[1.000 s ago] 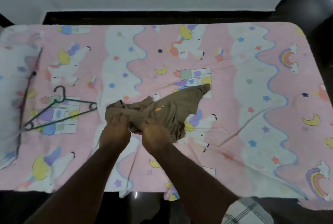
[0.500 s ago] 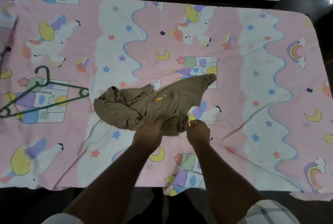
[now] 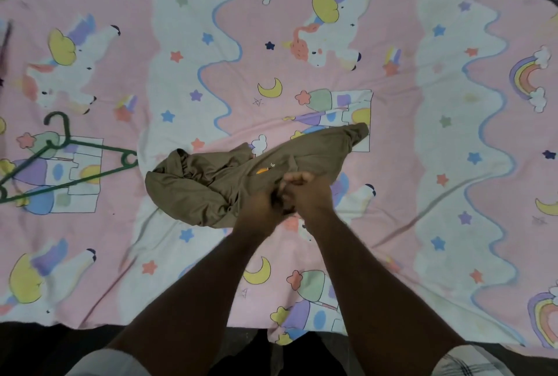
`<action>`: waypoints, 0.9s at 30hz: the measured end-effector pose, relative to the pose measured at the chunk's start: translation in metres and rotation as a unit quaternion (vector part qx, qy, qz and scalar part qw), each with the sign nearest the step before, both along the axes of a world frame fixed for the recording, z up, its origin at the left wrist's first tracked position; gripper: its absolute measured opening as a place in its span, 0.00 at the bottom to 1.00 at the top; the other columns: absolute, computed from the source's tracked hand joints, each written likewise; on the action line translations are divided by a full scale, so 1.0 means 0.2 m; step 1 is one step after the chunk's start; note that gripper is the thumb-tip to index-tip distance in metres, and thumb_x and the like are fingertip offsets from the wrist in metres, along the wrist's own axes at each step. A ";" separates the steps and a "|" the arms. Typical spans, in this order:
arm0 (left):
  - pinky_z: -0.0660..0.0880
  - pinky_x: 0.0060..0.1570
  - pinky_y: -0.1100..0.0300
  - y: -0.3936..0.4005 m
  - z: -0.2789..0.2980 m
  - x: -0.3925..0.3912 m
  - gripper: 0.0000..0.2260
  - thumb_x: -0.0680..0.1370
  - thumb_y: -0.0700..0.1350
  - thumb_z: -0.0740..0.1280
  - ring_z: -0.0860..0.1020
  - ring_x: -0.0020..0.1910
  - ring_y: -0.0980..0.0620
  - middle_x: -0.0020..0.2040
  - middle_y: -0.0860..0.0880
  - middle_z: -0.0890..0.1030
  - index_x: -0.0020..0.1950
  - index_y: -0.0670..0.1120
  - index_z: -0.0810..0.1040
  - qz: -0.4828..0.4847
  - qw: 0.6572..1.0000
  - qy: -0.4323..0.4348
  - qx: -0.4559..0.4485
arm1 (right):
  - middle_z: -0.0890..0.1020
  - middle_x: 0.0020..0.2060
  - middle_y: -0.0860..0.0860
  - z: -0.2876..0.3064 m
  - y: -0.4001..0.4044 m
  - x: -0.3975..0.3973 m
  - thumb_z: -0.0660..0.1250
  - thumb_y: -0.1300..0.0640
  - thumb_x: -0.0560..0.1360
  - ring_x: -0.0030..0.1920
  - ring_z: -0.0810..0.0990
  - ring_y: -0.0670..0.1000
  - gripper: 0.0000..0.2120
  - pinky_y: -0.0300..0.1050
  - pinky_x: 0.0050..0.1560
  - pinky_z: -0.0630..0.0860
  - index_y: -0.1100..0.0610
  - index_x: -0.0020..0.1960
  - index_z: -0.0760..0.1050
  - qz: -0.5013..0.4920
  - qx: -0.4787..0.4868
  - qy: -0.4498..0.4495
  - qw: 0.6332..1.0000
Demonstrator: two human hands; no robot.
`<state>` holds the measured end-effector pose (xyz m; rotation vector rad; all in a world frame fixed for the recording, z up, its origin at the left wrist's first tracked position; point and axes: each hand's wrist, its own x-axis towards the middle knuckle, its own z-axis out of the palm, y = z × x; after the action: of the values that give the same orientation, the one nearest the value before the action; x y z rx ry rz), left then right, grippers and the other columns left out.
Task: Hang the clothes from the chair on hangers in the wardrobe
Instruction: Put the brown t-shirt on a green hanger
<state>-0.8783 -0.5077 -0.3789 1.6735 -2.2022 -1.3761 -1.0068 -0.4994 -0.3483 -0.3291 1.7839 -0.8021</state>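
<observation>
Fingers of our left hand (image 3: 259, 206) and right hand (image 3: 305, 194): curled together, bunching brown garment (image 3: 211, 185) hem, likely to find an opening; green hanger (image 3: 75, 161) beside, unused

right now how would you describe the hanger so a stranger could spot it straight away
Start at the pink cartoon bedsheet covering the bed, then look to its left side, left of the crumpled brown garment. The green hanger lies flat there, untouched: the only thin, dark green wire-like outline on the pastel print.

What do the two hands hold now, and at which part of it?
Both the left hand and the right hand grip the brown garment, close together at its near edge; the exact part is hidden by the fingers.
</observation>
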 end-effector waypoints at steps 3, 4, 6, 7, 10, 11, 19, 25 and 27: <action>0.67 0.45 0.57 -0.28 0.14 0.06 0.04 0.78 0.42 0.64 0.80 0.48 0.43 0.43 0.49 0.81 0.47 0.50 0.78 0.138 0.987 -0.049 -0.071 | 0.86 0.39 0.51 0.12 -0.22 -0.10 0.69 0.68 0.72 0.44 0.85 0.53 0.11 0.52 0.52 0.82 0.51 0.40 0.82 -0.013 -0.059 0.036 0.998; 0.69 0.50 0.58 -0.40 0.19 0.10 0.04 0.79 0.42 0.64 0.80 0.53 0.43 0.47 0.49 0.81 0.50 0.49 0.79 0.205 0.974 -0.047 -0.089 | 0.87 0.41 0.48 0.16 -0.29 -0.15 0.70 0.65 0.72 0.45 0.85 0.51 0.10 0.49 0.54 0.81 0.51 0.41 0.82 0.009 -0.074 0.095 0.993; 0.69 0.62 0.56 -0.60 0.27 0.18 0.12 0.80 0.44 0.66 0.77 0.62 0.45 0.60 0.47 0.81 0.63 0.46 0.78 0.313 0.945 -0.036 -0.084 | 0.87 0.45 0.47 0.22 -0.39 -0.22 0.70 0.61 0.73 0.48 0.84 0.48 0.08 0.42 0.54 0.77 0.52 0.48 0.84 0.069 -0.080 0.206 0.973; 0.68 0.67 0.55 -0.67 0.30 0.21 0.17 0.80 0.46 0.67 0.75 0.65 0.45 0.65 0.47 0.79 0.69 0.46 0.75 0.325 0.942 -0.042 -0.071 | 0.86 0.47 0.48 0.24 -0.41 -0.24 0.69 0.61 0.74 0.48 0.82 0.47 0.09 0.39 0.53 0.75 0.53 0.52 0.84 0.093 -0.076 0.232 0.965; 0.67 0.70 0.52 -0.74 0.33 0.25 0.22 0.79 0.44 0.68 0.74 0.67 0.43 0.68 0.45 0.77 0.72 0.44 0.72 0.281 0.956 -0.076 -0.035 | 0.86 0.48 0.51 0.23 -0.43 -0.24 0.68 0.62 0.75 0.48 0.81 0.49 0.10 0.38 0.51 0.73 0.58 0.55 0.83 0.139 -0.080 0.241 0.957; 0.67 0.70 0.52 -0.73 0.32 0.26 0.21 0.78 0.43 0.67 0.75 0.67 0.42 0.67 0.44 0.77 0.71 0.43 0.72 0.264 0.960 -0.085 -0.029 | 0.86 0.47 0.53 0.21 -0.43 -0.22 0.67 0.63 0.75 0.48 0.82 0.51 0.10 0.39 0.51 0.74 0.59 0.53 0.83 0.149 -0.078 0.243 0.955; 0.66 0.68 0.51 -0.68 0.16 0.32 0.17 0.80 0.43 0.64 0.74 0.67 0.39 0.67 0.41 0.77 0.68 0.40 0.74 0.228 0.962 -0.146 -0.021 | 0.86 0.48 0.54 -0.01 -0.44 -0.16 0.63 0.61 0.76 0.51 0.82 0.55 0.11 0.44 0.51 0.75 0.56 0.52 0.84 0.231 -0.014 0.285 0.930; 0.68 0.63 0.54 -0.86 -0.01 0.34 0.13 0.80 0.40 0.63 0.75 0.63 0.39 0.63 0.39 0.79 0.64 0.38 0.77 0.183 0.973 -0.141 -0.022 | 0.85 0.49 0.57 -0.13 -0.61 -0.17 0.61 0.61 0.79 0.50 0.81 0.57 0.11 0.43 0.48 0.72 0.58 0.53 0.83 0.272 -0.001 0.360 0.892; 0.70 0.59 0.54 -0.94 -0.08 0.34 0.12 0.80 0.40 0.63 0.77 0.60 0.39 0.60 0.40 0.80 0.61 0.38 0.78 0.176 0.975 -0.132 -0.026 | 0.84 0.51 0.58 -0.19 -0.67 -0.16 0.60 0.60 0.81 0.52 0.81 0.58 0.12 0.46 0.52 0.74 0.60 0.56 0.81 0.289 0.008 0.373 0.881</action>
<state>-0.8098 -0.6951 -0.3952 2.2007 -1.9025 -1.0513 -1.0391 -0.6336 -0.3872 -1.2261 2.2039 -0.2175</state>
